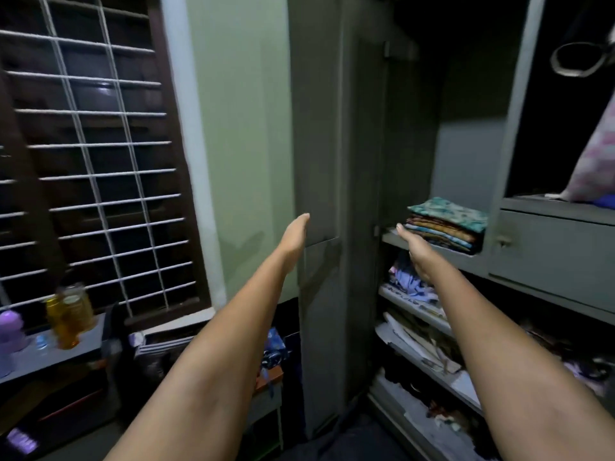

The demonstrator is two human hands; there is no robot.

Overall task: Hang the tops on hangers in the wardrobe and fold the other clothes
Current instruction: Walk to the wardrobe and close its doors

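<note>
1. Head view: no legible writing. The paper lining on the second shelf (pixel 404 299) carries dark print, too blurred to read. The bottles bear no readable label.
2. Left hand (pixel 294 236) is extended, fingers straight and together, its edge against the open grey wardrobe door (pixel 317 134). It holds nothing.
3. Right hand (pixel 416 251) is extended, fingers straight, tips just beside the lower left corner of the folded clothes stack (pixel 447 224). Whether they touch the stack cannot be told. It holds nothing.
4. Stack sits on the upper open shelf of the wardrobe, teal patterned piece on top, orange, blue and dark layers beneath.
5. Right of the stack: closed drawer front (pixel 549 251). Above the drawer, a compartment with pink-and-white patterned fabric (pixel 595 161), cut off by the frame edge.
6. Lower shelves hold loose, crumpled cloth and papers; the right forearm covers part of them. Individual items are not distinguishable.
7. Top right: a grey loop (pixel 577 59) hangs in the dark compartment; cannot tell what it is.
8. Left: barred window (pixel 90 161). Below it, a tabletop (pixel 50 356) with amber bottles (pixel 70 314) and a purple container (pixel 11 331), both motion-blurred.
</note>
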